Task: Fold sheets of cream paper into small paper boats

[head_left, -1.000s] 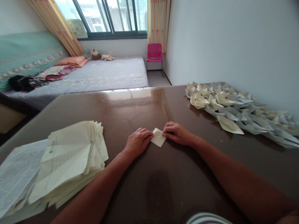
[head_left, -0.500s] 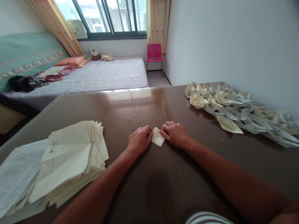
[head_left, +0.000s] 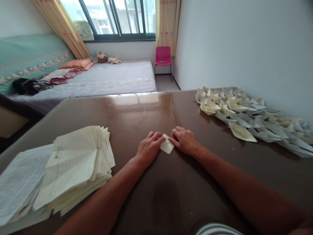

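Note:
A small cream square of folded paper [head_left: 167,147] lies on the brown table in front of me, one corner pointing towards me. My left hand [head_left: 150,144] grips its left side, thumb and fingers closed at the upper left edge. On the other side, my right hand [head_left: 185,139] has its fingers curled, with the thumb against the paper's upper right edge. Both hands rest on the tabletop, and their fingers hide the paper's side corners.
A stack of lined yellowish sheets [head_left: 70,160] lies at the left, partly over printed white sheets [head_left: 22,179]. Several folded paper boats [head_left: 242,132] crowd the table's right side by the wall. Beyond the table [head_left: 137,120] stand a bed [head_left: 124,76] and a pink chair [head_left: 163,56].
My left fingers have moved right, further over the paper's upper left edge. My right thumb has shifted slightly along the upper right edge. The view has moved a little.

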`<move>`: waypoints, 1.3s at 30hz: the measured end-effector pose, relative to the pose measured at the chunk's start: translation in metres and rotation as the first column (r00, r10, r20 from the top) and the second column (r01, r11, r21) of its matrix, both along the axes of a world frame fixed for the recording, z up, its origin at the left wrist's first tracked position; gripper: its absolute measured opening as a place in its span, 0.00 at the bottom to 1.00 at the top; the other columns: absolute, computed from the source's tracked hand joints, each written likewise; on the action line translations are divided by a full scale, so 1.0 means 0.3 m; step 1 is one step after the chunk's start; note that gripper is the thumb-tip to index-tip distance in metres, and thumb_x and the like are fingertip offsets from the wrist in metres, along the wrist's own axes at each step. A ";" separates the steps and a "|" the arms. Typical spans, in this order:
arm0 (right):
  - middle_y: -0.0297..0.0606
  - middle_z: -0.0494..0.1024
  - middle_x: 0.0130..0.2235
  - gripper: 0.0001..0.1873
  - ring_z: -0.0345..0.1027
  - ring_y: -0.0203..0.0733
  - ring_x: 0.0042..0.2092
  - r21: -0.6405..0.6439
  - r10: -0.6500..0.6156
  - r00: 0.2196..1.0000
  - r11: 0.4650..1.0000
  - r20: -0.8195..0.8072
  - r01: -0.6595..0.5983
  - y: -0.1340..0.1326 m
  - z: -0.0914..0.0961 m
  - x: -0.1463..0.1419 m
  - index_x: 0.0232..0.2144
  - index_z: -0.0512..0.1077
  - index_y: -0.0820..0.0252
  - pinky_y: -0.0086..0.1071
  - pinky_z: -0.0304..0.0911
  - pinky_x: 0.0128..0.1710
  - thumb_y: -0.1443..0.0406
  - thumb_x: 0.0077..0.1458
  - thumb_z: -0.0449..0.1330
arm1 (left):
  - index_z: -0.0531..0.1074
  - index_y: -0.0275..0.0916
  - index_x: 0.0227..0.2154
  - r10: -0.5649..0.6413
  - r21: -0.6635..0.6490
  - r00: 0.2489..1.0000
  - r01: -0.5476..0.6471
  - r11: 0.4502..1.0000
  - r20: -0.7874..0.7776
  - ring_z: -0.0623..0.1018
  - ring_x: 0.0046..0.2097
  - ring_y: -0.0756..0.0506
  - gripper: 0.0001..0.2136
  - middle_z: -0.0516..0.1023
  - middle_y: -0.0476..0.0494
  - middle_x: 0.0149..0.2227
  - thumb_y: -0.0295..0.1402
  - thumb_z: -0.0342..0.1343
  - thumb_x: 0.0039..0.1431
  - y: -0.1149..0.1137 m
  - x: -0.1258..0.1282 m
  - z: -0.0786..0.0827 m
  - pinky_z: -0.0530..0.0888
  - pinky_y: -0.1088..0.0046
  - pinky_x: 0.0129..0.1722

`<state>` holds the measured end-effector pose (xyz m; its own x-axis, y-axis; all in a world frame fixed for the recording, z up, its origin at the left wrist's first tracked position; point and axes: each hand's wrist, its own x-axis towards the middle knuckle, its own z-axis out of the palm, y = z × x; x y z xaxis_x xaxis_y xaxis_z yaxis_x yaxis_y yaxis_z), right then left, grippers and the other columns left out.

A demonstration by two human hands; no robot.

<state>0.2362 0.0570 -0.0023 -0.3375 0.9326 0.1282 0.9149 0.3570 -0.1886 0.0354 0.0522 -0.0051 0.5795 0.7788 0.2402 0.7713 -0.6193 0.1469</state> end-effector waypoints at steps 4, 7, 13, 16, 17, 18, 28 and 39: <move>0.38 0.71 0.39 0.08 0.65 0.40 0.41 -0.038 0.048 0.992 0.998 -0.117 -0.053 0.008 -0.009 0.029 0.35 0.66 0.57 0.32 0.56 0.38 0.59 0.61 0.54 | 0.71 0.46 0.43 -0.097 0.015 0.995 0.097 0.995 -0.016 0.68 0.46 0.47 0.09 0.74 0.50 0.47 0.32 0.48 0.65 0.004 -0.011 0.001 0.71 0.74 0.41; 0.37 0.71 0.39 0.03 0.65 0.38 0.40 -0.063 0.070 0.982 0.995 -0.175 -0.082 0.012 -0.015 0.044 0.36 0.67 0.57 0.31 0.56 0.38 0.64 0.60 0.54 | 0.71 0.46 0.43 -0.091 0.010 0.994 0.091 0.996 -0.057 0.68 0.46 0.47 0.08 0.74 0.50 0.47 0.32 0.48 0.65 0.001 -0.011 0.006 0.70 0.75 0.38; 0.36 0.71 0.39 0.05 0.65 0.38 0.40 -0.036 0.082 0.972 0.995 -0.220 -0.092 0.010 -0.022 0.048 0.36 0.69 0.57 0.31 0.57 0.39 0.63 0.60 0.54 | 0.71 0.45 0.42 -0.085 0.023 0.990 0.088 0.996 -0.115 0.68 0.45 0.45 0.09 0.74 0.47 0.45 0.32 0.47 0.65 -0.016 -0.002 0.018 0.70 0.73 0.37; 0.37 0.71 0.38 0.10 0.65 0.39 0.40 -0.015 0.066 0.976 0.997 -0.210 -0.071 0.000 -0.018 0.039 0.35 0.70 0.57 0.31 0.57 0.38 0.57 0.61 0.55 | 0.71 0.44 0.42 -0.087 0.019 0.991 0.090 0.996 -0.106 0.68 0.44 0.44 0.09 0.73 0.45 0.42 0.31 0.46 0.64 -0.018 -0.003 0.022 0.70 0.71 0.37; 0.37 0.71 0.38 0.12 0.65 0.40 0.40 -0.002 0.055 0.981 0.998 -0.185 -0.056 -0.005 -0.015 0.035 0.34 0.70 0.57 0.32 0.57 0.38 0.55 0.60 0.55 | 0.71 0.43 0.40 -0.092 0.017 0.991 0.094 0.995 -0.099 0.68 0.44 0.44 0.09 0.73 0.44 0.41 0.31 0.46 0.64 -0.018 -0.005 0.023 0.70 0.71 0.38; 0.38 0.71 0.38 0.14 0.65 0.41 0.41 0.010 0.042 0.987 0.999 -0.158 -0.041 -0.010 -0.012 0.030 0.33 0.70 0.57 0.33 0.56 0.37 0.53 0.59 0.55 | 0.71 0.42 0.39 -0.099 0.015 0.991 0.101 0.995 -0.091 0.68 0.43 0.45 0.09 0.72 0.44 0.39 0.30 0.46 0.64 -0.017 -0.007 0.023 0.70 0.71 0.39; 0.36 0.72 0.36 0.09 0.65 0.39 0.38 -0.090 0.039 0.981 0.994 -0.188 -0.057 -0.025 0.006 0.013 0.30 0.70 0.57 0.32 0.55 0.36 0.58 0.58 0.57 | 0.71 0.40 0.34 -0.167 0.029 0.986 0.166 0.986 0.030 0.68 0.39 0.47 0.11 0.70 0.44 0.36 0.33 0.43 0.66 -0.021 -0.010 0.009 0.70 0.70 0.41; 0.31 0.74 0.29 0.07 0.66 0.34 0.28 -0.208 -0.020 0.814 0.970 -0.581 -0.124 -0.013 0.027 0.026 0.31 0.69 0.57 0.28 0.60 0.29 0.60 0.55 0.58 | 0.70 0.41 0.37 -0.127 -0.115 0.970 0.153 0.982 0.206 0.73 0.34 0.52 0.10 0.70 0.48 0.36 0.34 0.43 0.67 -0.038 0.009 -0.006 0.72 0.77 0.37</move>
